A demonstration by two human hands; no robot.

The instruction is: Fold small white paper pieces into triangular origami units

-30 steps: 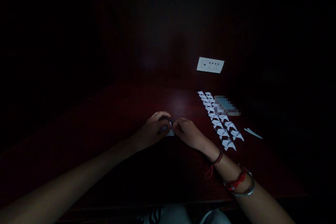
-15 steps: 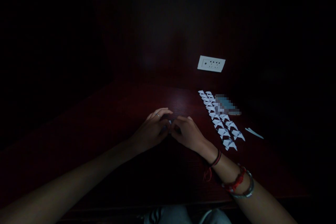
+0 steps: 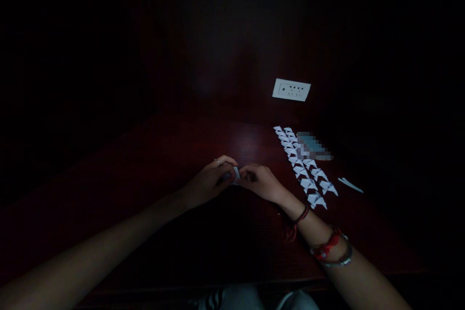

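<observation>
My left hand (image 3: 209,181) and my right hand (image 3: 260,181) meet over the middle of a dark red wooden table (image 3: 145,169). Between their fingertips sits a small white folded paper piece (image 3: 236,173), pinched by both hands. Most of the paper is hidden by the fingers. A ring shows on my left hand, and red thread bands and a metal bangle circle my right wrist. To the right lie two rows of several small white folded paper pieces (image 3: 305,169).
A white wall socket (image 3: 291,90) sits on the dark panel behind the table. A blurred bluish object (image 3: 313,147) lies beside the paper rows, and a thin white paper strip (image 3: 350,184) lies further right. The surroundings are very dark.
The white paper showed more below the fingers a second ago; now only a small part shows between the fingertips. Both hands shifted slightly while staying together.
</observation>
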